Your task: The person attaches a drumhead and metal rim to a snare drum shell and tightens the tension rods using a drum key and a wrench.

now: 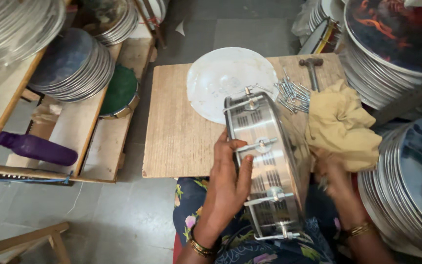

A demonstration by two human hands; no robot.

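Seen from above, far left, a wooden rack (98, 132) holds stacks of round metal-rimmed drum frames (74, 66), a smooth purple plastic bottle (37, 148) lying on its side and a green-faced frame drum (119, 93). In the middle, a rough chipboard work board (181, 127) carries a thin white round drum skin (221, 80) lying flat. The left hand (228, 183) presses fingers and thumb, held together, flat against the near wall of a shiny steel drum shell (267, 161), which stands on edge over the person's lap and the board's near edge. Its tuning rods and lugs look already fitted round the rim; polishing seems the stage in hand. The right hand (335, 176) clutches a crumpled mustard-yellow cloth (343, 124) just beside the shell's far side; its fingers are partly hidden. Behind lie loose steel bolts (291, 95) and a hammer (311, 68). Far right, more stacked drum frames (401, 181).
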